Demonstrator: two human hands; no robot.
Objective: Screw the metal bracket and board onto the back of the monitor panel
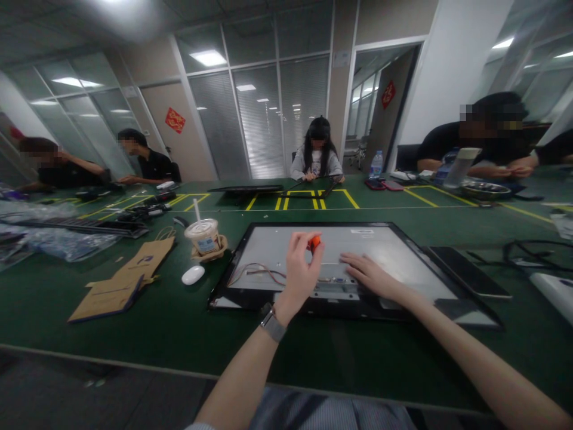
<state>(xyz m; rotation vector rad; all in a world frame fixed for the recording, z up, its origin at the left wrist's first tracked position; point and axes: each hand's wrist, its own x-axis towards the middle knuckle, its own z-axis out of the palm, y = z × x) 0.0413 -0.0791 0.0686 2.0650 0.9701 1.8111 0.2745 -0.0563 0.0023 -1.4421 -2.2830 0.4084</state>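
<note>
Left grip (301, 266): clamped on orange piece (316, 242), above panel (264, 242); right grip (370, 276): unclosed, laid flat alongside, likely steadying panel

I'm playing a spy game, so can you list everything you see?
Table: one, green, across the room
Screen panel: one, grey and black, on table
Wires: several, mixed, on panel's left
Orange thing: one, orange, above panel
Cup: one, pale, left of panel
Mouse: one, white, near cup
Paper bag: one, brown, left
Flat slab: one, black, right of panel
Cables: several, black, right
Bottles: at least two, clear, far side
People: at least four, black or grey clothes, around table
Small items: many, too blurred to count
Watch: one, grey, left wrist
Left hand: one, bare, pinching orange thing
Right hand: one, bare, on panel
</note>
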